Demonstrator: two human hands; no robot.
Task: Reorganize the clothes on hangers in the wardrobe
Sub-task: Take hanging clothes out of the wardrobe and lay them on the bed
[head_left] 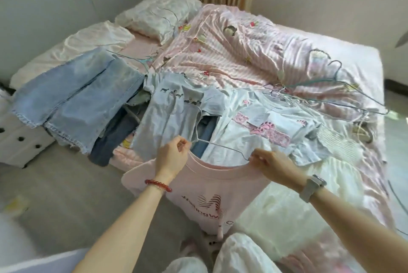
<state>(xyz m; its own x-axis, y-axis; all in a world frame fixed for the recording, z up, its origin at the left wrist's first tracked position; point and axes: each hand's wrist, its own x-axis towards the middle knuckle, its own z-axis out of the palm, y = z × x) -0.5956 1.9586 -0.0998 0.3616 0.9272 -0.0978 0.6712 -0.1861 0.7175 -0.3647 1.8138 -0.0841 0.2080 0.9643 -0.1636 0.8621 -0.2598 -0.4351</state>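
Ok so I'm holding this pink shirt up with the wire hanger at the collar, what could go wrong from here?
The wire hanger sits at the neckline of the pink T-shirt, pinched by your left hand and right hand; forcing it through could stretch the collar. Its hook reaches up over the pale blue T-shirt on the bed and might snag it. The loose hangers lying tangled on the quilt could catch too.

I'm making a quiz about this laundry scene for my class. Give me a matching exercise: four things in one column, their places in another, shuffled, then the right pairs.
Things:
1. pink T-shirt
2. light blue jeans
3. red bead bracelet
4. grey watch

Places:
A. on the right wrist
B. held up by both hands
C. laid flat at the bed's left side
D. on the left wrist

Pairs: 1-B, 2-C, 3-D, 4-A
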